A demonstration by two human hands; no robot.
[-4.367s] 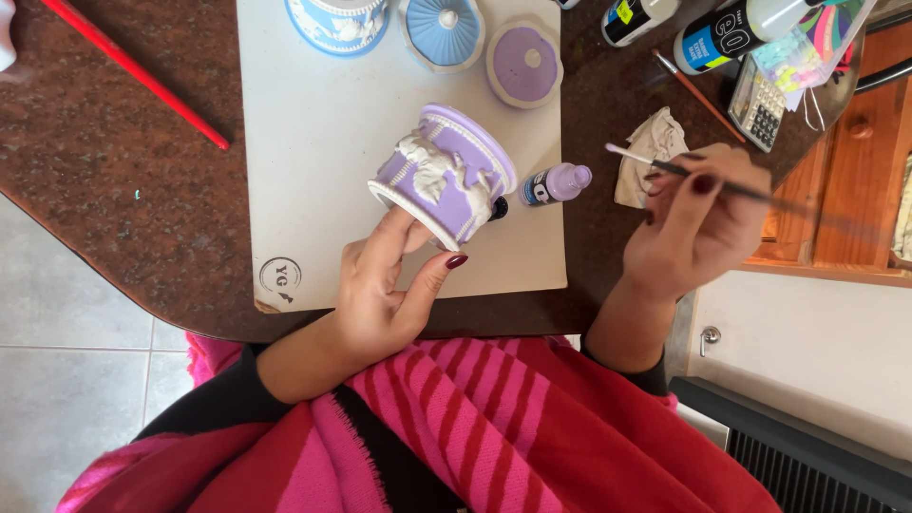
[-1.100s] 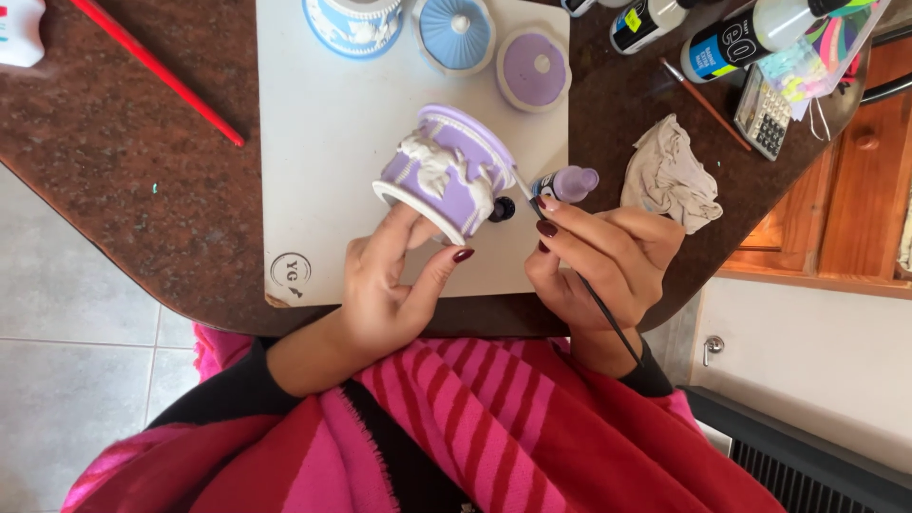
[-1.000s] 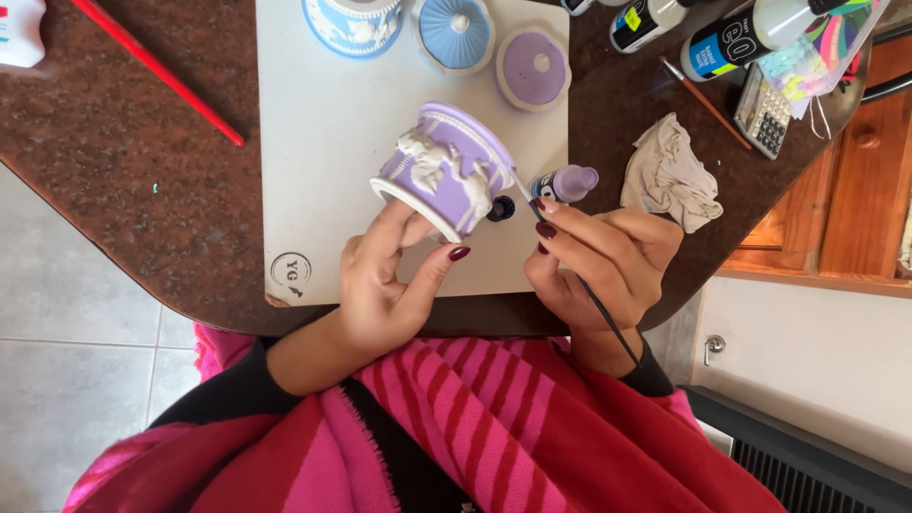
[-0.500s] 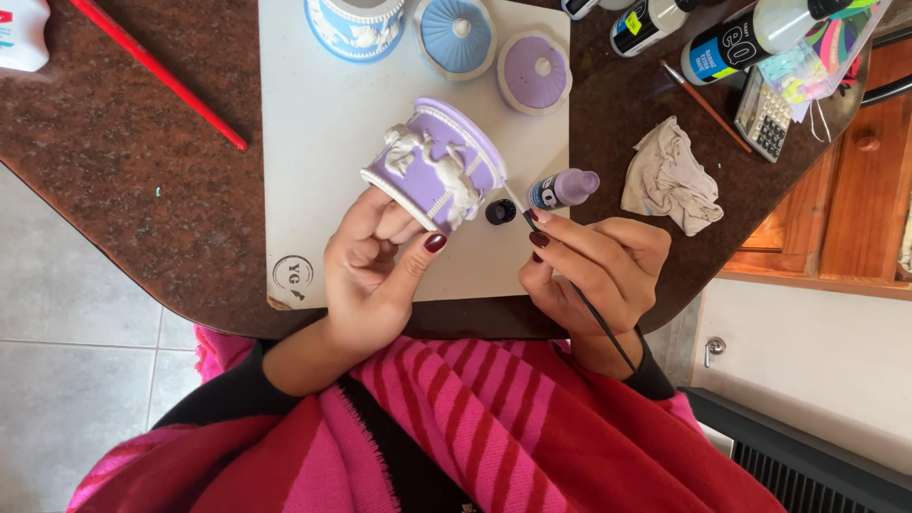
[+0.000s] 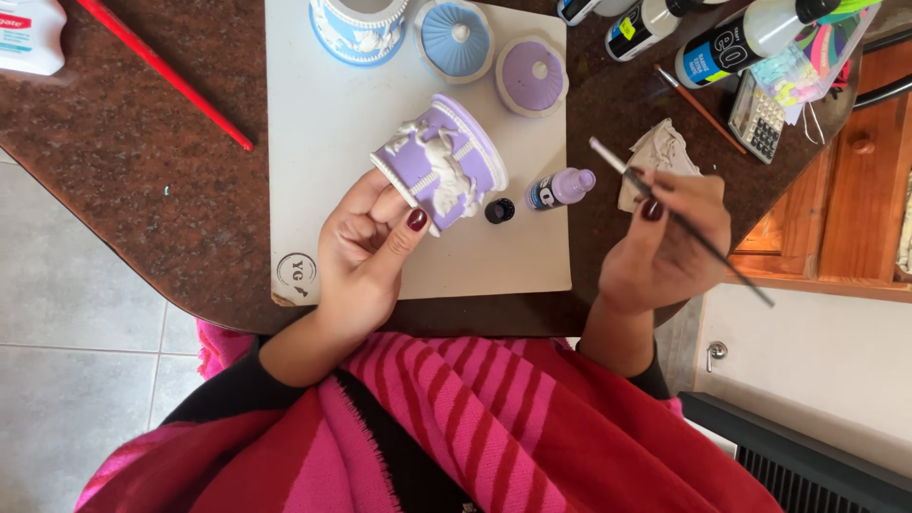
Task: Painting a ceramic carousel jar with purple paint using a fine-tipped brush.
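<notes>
The purple pot (image 5: 440,162), trimmed with white relief figures, now sits tipped on its side in the left hand (image 5: 366,249), fingers clasped round its base above the pale mat (image 5: 313,142). Half a second ago the right hand (image 5: 662,249) was down by the small purple paint bottle (image 5: 560,188); it has since lifted away to the right, pinching the thin brush (image 5: 680,221) clear of the pot. I judge the brush freshly loaded and the pot turned to a new face for painting.

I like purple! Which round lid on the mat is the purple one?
The purple lid is the one farther right; the blue lid lies beside it, next to the blue pot.
</notes>
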